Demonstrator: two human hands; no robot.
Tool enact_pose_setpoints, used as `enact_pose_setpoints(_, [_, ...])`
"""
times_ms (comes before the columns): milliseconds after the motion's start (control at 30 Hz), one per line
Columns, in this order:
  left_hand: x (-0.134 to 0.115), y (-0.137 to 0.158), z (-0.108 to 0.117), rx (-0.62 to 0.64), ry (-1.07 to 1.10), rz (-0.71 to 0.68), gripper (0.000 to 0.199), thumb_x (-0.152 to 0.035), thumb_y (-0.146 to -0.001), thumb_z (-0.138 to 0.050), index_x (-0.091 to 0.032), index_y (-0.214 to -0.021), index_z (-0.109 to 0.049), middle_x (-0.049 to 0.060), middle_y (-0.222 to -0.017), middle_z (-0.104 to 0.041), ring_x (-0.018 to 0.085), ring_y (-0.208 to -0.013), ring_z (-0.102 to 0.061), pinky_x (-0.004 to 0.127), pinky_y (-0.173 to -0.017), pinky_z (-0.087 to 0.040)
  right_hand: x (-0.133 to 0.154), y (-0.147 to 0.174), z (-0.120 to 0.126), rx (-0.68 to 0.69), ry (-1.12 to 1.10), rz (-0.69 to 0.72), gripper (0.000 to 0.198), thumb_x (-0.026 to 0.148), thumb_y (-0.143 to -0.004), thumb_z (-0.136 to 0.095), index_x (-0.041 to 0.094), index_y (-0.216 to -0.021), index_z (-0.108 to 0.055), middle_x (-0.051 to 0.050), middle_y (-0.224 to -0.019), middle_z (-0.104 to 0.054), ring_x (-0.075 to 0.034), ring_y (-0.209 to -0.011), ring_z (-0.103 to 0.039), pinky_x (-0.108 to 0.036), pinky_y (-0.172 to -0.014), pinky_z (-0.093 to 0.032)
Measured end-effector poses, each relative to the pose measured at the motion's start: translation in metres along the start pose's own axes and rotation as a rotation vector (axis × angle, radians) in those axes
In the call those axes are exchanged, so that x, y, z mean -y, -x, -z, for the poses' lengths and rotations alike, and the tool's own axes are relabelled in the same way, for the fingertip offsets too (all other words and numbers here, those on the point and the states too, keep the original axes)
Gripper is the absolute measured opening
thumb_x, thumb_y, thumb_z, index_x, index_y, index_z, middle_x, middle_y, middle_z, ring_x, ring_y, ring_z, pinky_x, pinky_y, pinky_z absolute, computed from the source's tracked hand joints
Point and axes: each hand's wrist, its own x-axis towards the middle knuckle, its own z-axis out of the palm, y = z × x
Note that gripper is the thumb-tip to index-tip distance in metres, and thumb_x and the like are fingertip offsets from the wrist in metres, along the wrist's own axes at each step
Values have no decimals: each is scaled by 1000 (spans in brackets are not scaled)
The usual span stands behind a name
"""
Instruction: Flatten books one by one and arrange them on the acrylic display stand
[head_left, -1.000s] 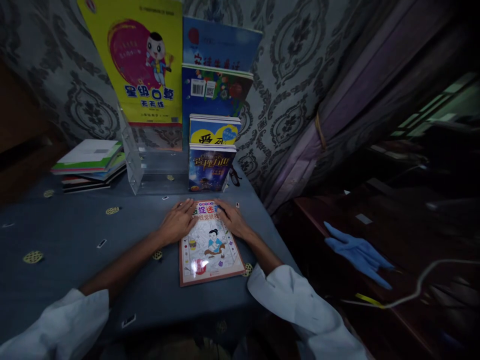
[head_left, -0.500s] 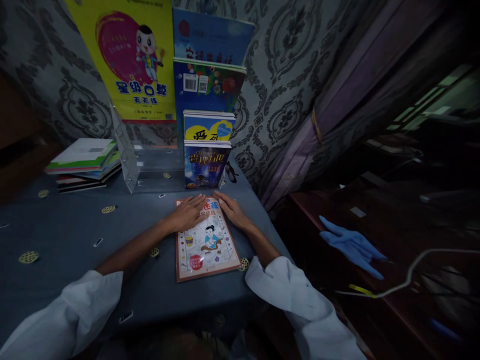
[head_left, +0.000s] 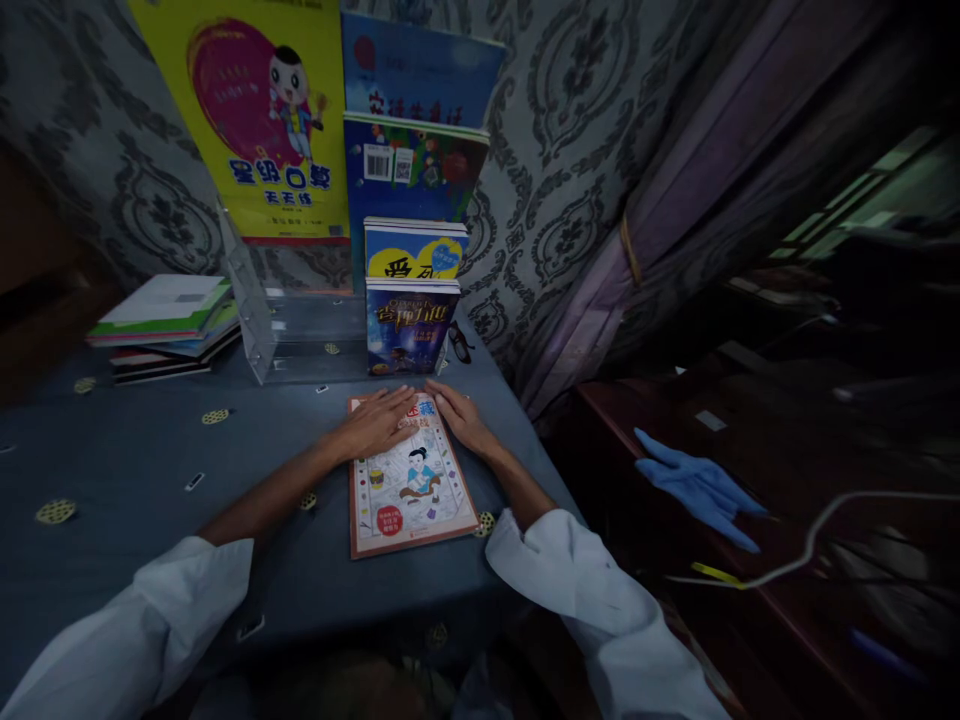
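A thin book [head_left: 418, 495] with an orange-bordered cover and a drawn figure in blue lies flat on the dark tablecloth [head_left: 270, 520]. Across its upper left part rests my left hand [head_left: 379, 422], palm down with the fingers stretched out. My right hand [head_left: 459, 415] lies along the book's upper right edge, its fingers extended toward the top. Neither hand is wrapped round anything. Both cover part of the title. Just beyond the fingertips, an upright dark blue book [head_left: 411, 335] stands at the front of a clear stepped rack [head_left: 300, 362].
Behind it stand a blue-and-yellow book [head_left: 415, 250], taller blue books [head_left: 412, 165] and a yellow workbook [head_left: 289, 205]. Stacked books [head_left: 169, 320] lie at left. Dark glasses [head_left: 460, 344] sit right of the rack. A blue glove [head_left: 697, 488] and white cable [head_left: 814, 540] lie on the right-hand surface.
The view has shifted very slightly. Both hands stay on the book in nearly the same position, and nothing has been picked up or let go.
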Motion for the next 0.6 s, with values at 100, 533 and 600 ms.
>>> enact_pose_setpoints(100, [1,0,-2,-17,-6,-5,64,-51,-103,-30,-11,-152,-37,14,-160,-32,24,-151,-28,43,-122,-23,0,3,-3,11,60,56,52,53,-101,-38,25,-141,-56,-8,-139,-63,-24,-129,-58,-46,-113,-43])
enact_pose_setpoints(533, [-1,-7,2,-24,-18,-22,63,-51,-103,-33,-12,-151,-39,15,-158,-38,27,-147,-35,47,-117,-31,-8,-2,4,-1,-66,-1,54,59,-98,-42,26,-136,-60,-7,-137,-65,-24,-128,-59,-46,-113,-43])
enact_pose_setpoints(600, [-2,-9,2,-10,-12,-31,62,-50,-103,-33,-13,-152,-37,15,-159,-35,27,-148,-33,47,-119,-29,-9,-4,6,10,-126,-15,57,63,-96,-43,26,-136,-60,-8,-135,-66,-25,-127,-60,-47,-113,-43])
